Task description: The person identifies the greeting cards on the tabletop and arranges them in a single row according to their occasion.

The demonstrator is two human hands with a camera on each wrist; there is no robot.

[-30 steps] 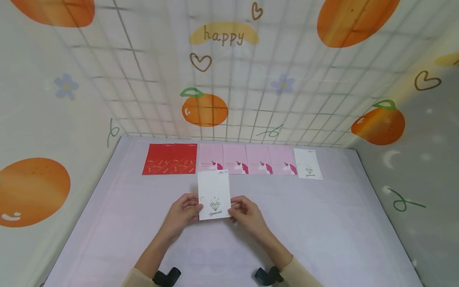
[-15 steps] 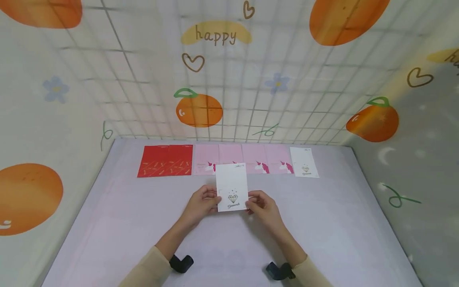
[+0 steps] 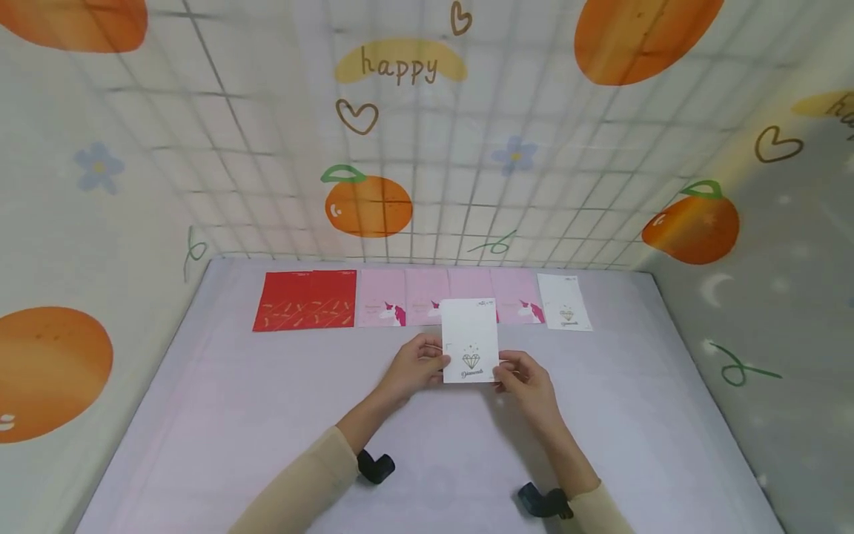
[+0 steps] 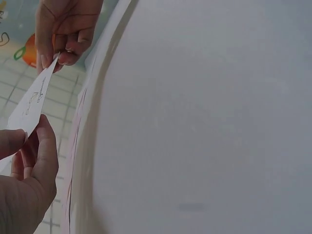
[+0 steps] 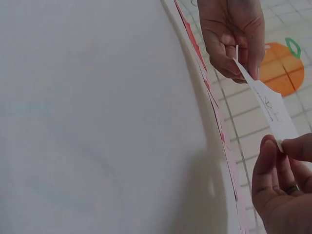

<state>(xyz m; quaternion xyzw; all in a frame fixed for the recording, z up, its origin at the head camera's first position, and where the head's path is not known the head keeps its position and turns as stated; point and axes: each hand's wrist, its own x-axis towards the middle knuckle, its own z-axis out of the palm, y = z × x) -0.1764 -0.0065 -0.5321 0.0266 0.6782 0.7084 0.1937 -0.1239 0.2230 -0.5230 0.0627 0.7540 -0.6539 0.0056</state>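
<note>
A white card with a gold diamond drawing and the word "Diamonds" (image 3: 470, 334) is held up above the table, in front of the row of cards. My left hand (image 3: 417, 366) pinches its left edge between thumb and fingers. On the opposite edge, the thumb and fingers of my right hand (image 3: 531, 386) grip it near the lower corner. Both wrist views show the card (image 4: 33, 105) tilted between the two hands. Behind it, part of the row of pink unicorn cards (image 3: 381, 289) is covered.
Two overlapping red cards (image 3: 303, 300) lie at the row's left end. A similar white diamond card (image 3: 564, 300) lies at its right end. The pale table (image 3: 200, 415) meets a patterned curtain (image 3: 460, 185) over a wire grid at the back.
Both hands have carried the white card rightward and slightly toward the row, still gripping its two edges. The head view has shifted slightly. The cards on the table lie as before.
</note>
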